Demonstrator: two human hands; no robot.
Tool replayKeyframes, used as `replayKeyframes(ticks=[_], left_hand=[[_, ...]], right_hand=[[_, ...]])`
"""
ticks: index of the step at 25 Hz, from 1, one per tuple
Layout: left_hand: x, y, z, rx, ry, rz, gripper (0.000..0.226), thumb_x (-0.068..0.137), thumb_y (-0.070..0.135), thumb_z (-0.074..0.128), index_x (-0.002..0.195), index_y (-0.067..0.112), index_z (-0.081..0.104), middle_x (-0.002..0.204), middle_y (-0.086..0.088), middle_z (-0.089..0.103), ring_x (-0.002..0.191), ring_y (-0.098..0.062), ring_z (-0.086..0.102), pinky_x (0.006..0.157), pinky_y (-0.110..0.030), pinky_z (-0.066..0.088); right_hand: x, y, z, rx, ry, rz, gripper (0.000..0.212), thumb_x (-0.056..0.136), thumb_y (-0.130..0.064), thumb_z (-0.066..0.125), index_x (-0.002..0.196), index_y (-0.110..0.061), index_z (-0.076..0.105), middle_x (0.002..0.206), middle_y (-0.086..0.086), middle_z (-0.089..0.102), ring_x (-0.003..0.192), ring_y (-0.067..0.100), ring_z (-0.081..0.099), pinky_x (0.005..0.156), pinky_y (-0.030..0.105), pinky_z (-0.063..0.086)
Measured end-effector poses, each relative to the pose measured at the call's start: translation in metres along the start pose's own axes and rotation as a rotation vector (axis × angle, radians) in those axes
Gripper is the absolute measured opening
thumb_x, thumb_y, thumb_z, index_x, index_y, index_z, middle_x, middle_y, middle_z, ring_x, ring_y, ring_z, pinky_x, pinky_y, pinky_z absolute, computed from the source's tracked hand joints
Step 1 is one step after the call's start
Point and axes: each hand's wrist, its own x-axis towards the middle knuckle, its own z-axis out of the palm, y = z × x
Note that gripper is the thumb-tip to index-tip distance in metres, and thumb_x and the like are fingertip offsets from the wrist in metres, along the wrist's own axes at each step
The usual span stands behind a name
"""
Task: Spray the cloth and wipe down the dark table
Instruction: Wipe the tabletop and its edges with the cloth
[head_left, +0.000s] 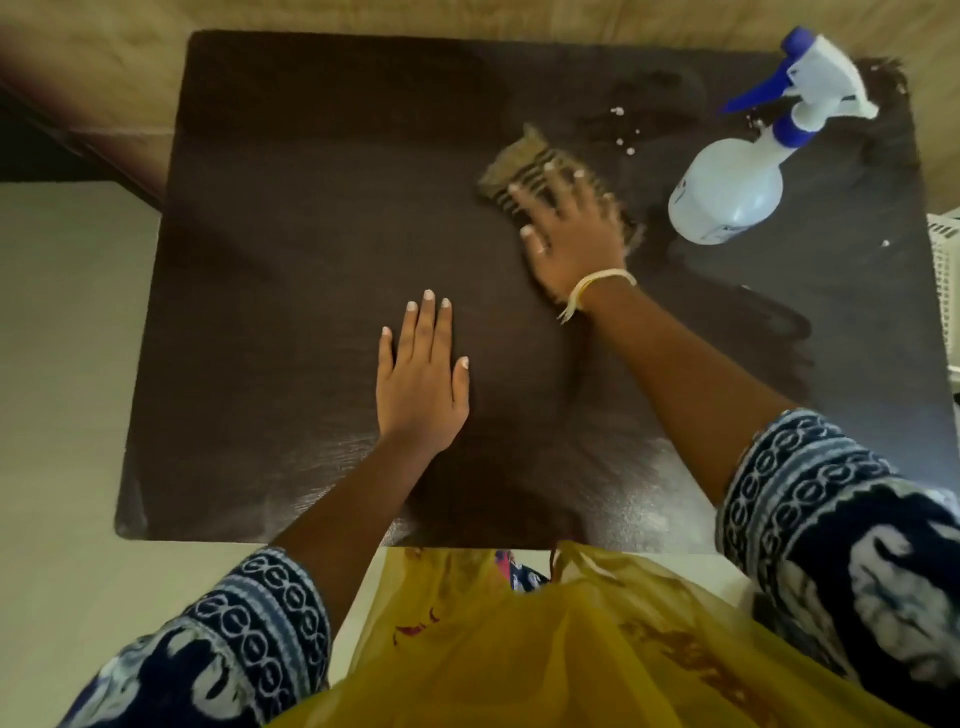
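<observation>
Two hands work a dark worktop (291, 218) that fills the middle of the frame, seen from above a yellow garment (545, 654) at the bottom edge. Nearest, at centre, the left hand (421, 379) lies flat on bare wood, fingers straight and holding nothing. Farther up and right, the right hand (569, 234) presses with spread fingers on a tan cloth (519, 161), blurred in the shot. Beyond it, at upper right, a spray bottle (737, 171) with a blue trigger stands just beside the cloth, near the worktop's far corner, with pale droplets (623, 140) scattered between them. A wide stroke to the right could likely knock the bottle over or off the edge; the wet film could let the bracing palm slip; the left half looks unwiped and may be missed.
</observation>
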Motion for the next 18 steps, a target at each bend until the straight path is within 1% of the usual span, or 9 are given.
replayKeyframes(ticks=[3,6,7,8,9,11,13,15,18], left_hand=[[0.004,0.000,0.000,-0.017,0.021,0.027,0.060,0.101,0.039,0.027,0.155,0.014,0.021,0.164,-0.006,0.014,0.151,-0.023,0.015,0.121,-0.047,0.019],[0.020,0.004,-0.003,-0.062,0.044,0.027,0.059,0.101,0.037,0.028,0.154,0.012,0.026,0.163,-0.007,0.019,0.150,-0.023,0.018,0.121,-0.046,0.019],[0.028,0.008,-0.004,-0.075,0.052,0.019,0.059,0.100,0.036,0.028,0.153,0.012,0.026,0.163,-0.007,0.020,0.150,-0.023,0.019,0.121,-0.046,0.019],[0.038,0.011,-0.006,-0.083,0.060,0.012,0.059,0.100,0.036,0.029,0.153,0.011,0.027,0.163,-0.008,0.020,0.150,-0.023,0.019,0.121,-0.046,0.019],[0.047,0.015,-0.008,-0.090,0.063,0.005,0.059,0.099,0.035,0.030,0.153,0.010,0.028,0.163,-0.008,0.021,0.150,-0.023,0.019,0.121,-0.045,0.018],[0.066,0.020,-0.009,-0.115,0.055,-0.039,0.061,0.098,0.035,0.031,0.152,0.007,0.028,0.163,-0.010,0.020,0.150,-0.024,0.018,0.121,-0.045,0.017],[0.081,0.025,-0.010,-0.120,0.051,-0.098,0.063,0.098,0.037,0.028,0.153,0.006,0.025,0.163,-0.012,0.018,0.151,-0.025,0.016,0.121,-0.044,0.015],[0.095,0.030,-0.011,-0.093,0.041,-0.080,0.063,0.099,0.038,0.025,0.153,0.006,0.025,0.163,-0.012,0.017,0.151,-0.025,0.015,0.122,-0.045,0.016],[0.121,0.037,-0.012,-0.092,0.054,-0.055,0.062,0.101,0.039,0.024,0.154,0.008,0.022,0.163,-0.011,0.016,0.151,-0.025,0.014,0.122,-0.046,0.016]], right_hand=[[0.032,0.037,-0.009,0.099,0.022,0.391,0.057,0.097,-0.046,0.030,0.153,-0.043,0.019,0.165,0.003,0.009,0.150,0.035,0.008,0.119,0.057,0.010],[0.046,0.016,-0.009,0.140,0.031,0.623,0.058,0.097,-0.046,0.028,0.154,-0.040,0.016,0.165,0.006,0.005,0.150,0.037,0.004,0.118,0.058,0.007],[0.048,-0.003,-0.007,0.141,0.037,0.629,0.059,0.097,-0.046,0.028,0.154,-0.039,0.016,0.165,0.007,0.004,0.150,0.038,0.003,0.118,0.059,0.006],[0.048,-0.024,-0.005,0.134,0.038,0.561,0.059,0.097,-0.046,0.029,0.154,-0.038,0.016,0.165,0.008,0.004,0.150,0.040,0.003,0.117,0.061,0.006],[0.047,-0.045,-0.002,0.121,0.025,0.418,0.059,0.097,-0.047,0.030,0.154,-0.039,0.017,0.165,0.008,0.005,0.149,0.040,0.004,0.116,0.061,0.006],[0.042,-0.077,0.004,0.048,-0.047,0.019,0.057,0.097,-0.048,0.030,0.152,-0.042,0.020,0.165,0.005,0.010,0.149,0.039,0.009,0.115,0.061,0.009],[0.049,-0.074,0.003,-0.011,-0.105,-0.229,0.053,0.097,-0.049,0.029,0.150,-0.047,0.023,0.164,0.000,0.015,0.149,0.035,0.014,0.116,0.060,0.013],[0.072,-0.041,-0.003,0.004,-0.069,-0.170,0.053,0.098,-0.048,0.029,0.150,-0.048,0.022,0.164,-0.001,0.013,0.150,0.034,0.012,0.116,0.060,0.013],[0.099,0.040,-0.016,0.062,-0.013,0.214,0.055,0.098,-0.048,0.028,0.152,-0.046,0.017,0.165,0.001,0.008,0.151,0.035,0.006,0.117,0.063,0.009]])
